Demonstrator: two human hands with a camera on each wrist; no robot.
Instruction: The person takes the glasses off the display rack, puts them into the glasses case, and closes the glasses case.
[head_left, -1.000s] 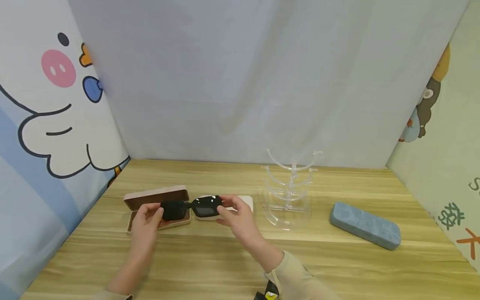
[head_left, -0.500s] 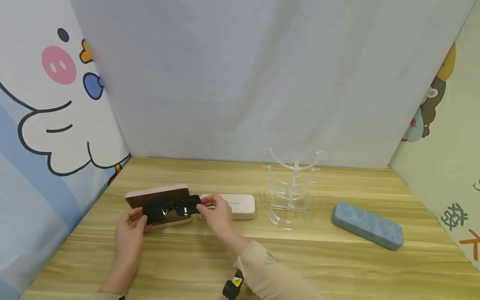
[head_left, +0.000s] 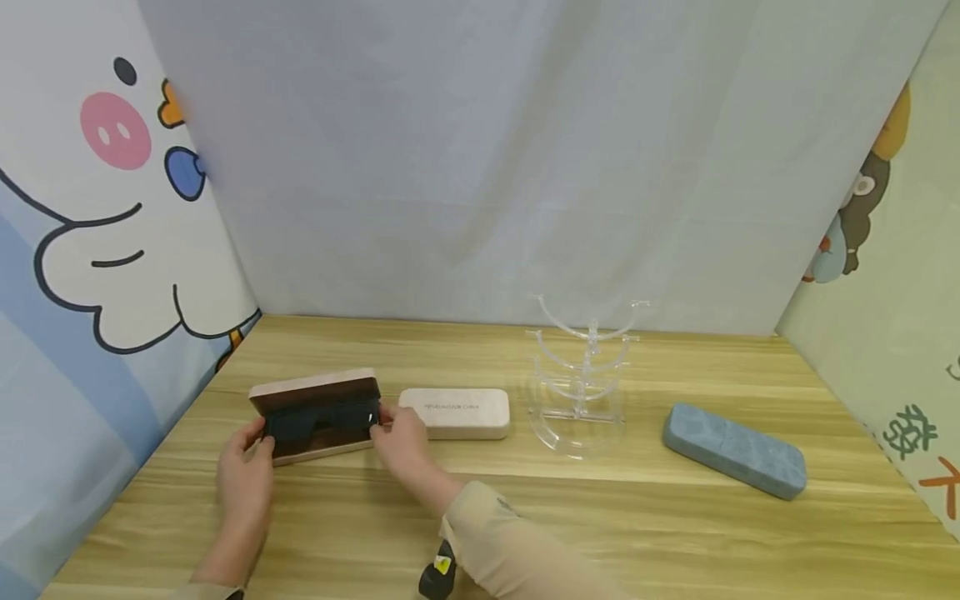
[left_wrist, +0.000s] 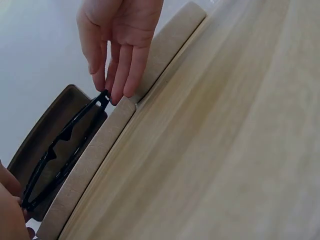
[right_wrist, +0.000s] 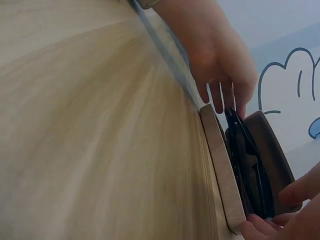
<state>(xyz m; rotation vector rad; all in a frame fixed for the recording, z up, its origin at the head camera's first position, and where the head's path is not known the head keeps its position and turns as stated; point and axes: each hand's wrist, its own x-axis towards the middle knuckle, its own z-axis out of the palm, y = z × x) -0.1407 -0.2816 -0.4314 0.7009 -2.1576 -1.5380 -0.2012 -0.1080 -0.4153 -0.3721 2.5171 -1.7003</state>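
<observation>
Black folded sunglasses (head_left: 322, 427) are held level at the mouth of an opened pale glasses case (head_left: 324, 457), whose raised lid shows a dark brown lining. My left hand (head_left: 247, 477) pinches their left end between thumb and fingers. At the other end, my right hand (head_left: 401, 443) pinches the frame near the case's right side. In the left wrist view, the sunglasses (left_wrist: 62, 145) stand partly inside the case (left_wrist: 97, 160), with the temples behind the front. The right wrist view shows the sunglasses (right_wrist: 247, 165) between the case's front wall and its lid.
A shut cream glasses case (head_left: 453, 412) lies just right of the opened one. Farther right stand a clear tiered glasses display rack (head_left: 581, 375) and a blue glasses case (head_left: 735, 450). A grey cloth (head_left: 480, 167) hangs behind the wooden table (head_left: 600, 533).
Both hands have moved left and down with the sunglasses, from in front of the two pale cases into the opened one. The cream case is now uncovered.
</observation>
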